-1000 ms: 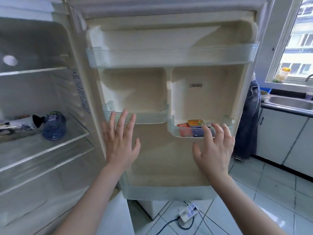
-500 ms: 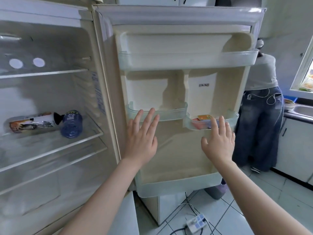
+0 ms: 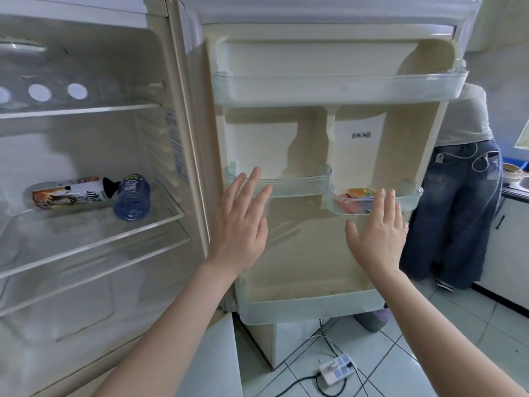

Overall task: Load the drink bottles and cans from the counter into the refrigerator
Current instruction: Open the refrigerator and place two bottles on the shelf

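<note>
Refrigerator (image 3: 171, 81) stands open, cabinet at 9 o'clock of the view, door (image 3: 300, 253) swung out across the centre. Two drinks lie on their sides on a glass shelf (image 3: 86, 242) at 9 o'clock: a white-and-orange drink bottle (image 3: 68, 193), black neck pointing to 3 o'clock, and a blue water bottle (image 3: 131, 202) just beside that neck, base toward the camera. Left hand (image 3: 243, 222) is wide, fingers straight and spread, holding nothing, fingertips in front of the left door bin (image 3: 300, 190). Right hand (image 3: 378, 233) is likewise flat and wide, carrying nothing, fingertips over the right door bin (image 3: 409, 199); contact with either bin cannot be told. Coloured packets (image 3: 357, 196) lie in the right bin. Second person (image 3: 458, 196) stands at 3 o'clock, back turned. Power strip (image 3: 336, 368) lies on the tiled floor (image 3: 429, 353) at 6 o'clock.
</note>
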